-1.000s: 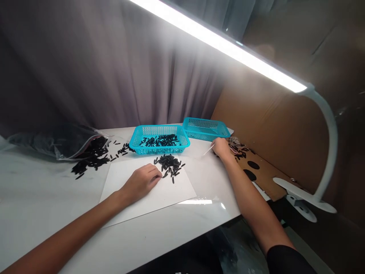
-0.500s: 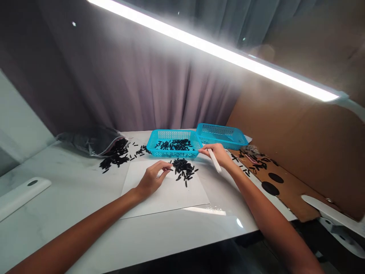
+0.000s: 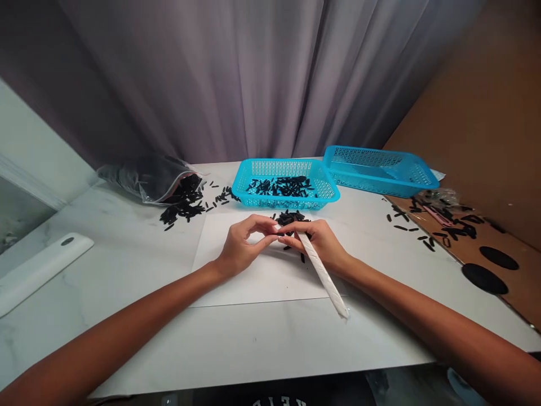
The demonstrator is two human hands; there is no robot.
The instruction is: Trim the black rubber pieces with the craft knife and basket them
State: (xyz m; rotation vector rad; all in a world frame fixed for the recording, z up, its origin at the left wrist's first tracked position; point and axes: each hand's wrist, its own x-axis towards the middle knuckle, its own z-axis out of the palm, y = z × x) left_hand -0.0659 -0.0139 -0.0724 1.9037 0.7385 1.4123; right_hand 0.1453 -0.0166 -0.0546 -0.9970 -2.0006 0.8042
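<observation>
My left hand (image 3: 247, 245) is pinched shut over the white sheet (image 3: 249, 282). Its fingertips meet those of my right hand, and a small black oblong piece between them is mostly hidden. My right hand (image 3: 319, 243) grips a slim white paper-wrapped stick (image 3: 323, 273), which slants down toward the table's front. Just behind the fingertips lies a pile of black oblong pieces (image 3: 289, 217), partly covered by my hands. Beyond it stands a blue mesh basket (image 3: 287, 204) with many such pieces inside.
A second blue basket (image 3: 376, 183) stands back right. At the left, a clear zip bag (image 3: 143, 183) spills black pieces (image 3: 183, 200) onto the table. On the right are loose pieces, a pink tool (image 3: 438, 215) and black discs (image 3: 484, 278). A white lamp base (image 3: 42, 273) lies far left.
My right hand has moved from the basket's front right corner down to my left hand, bringing the white stick. Their fingertips now meet. The view has tilted downward, and the lit lamp has left it.
</observation>
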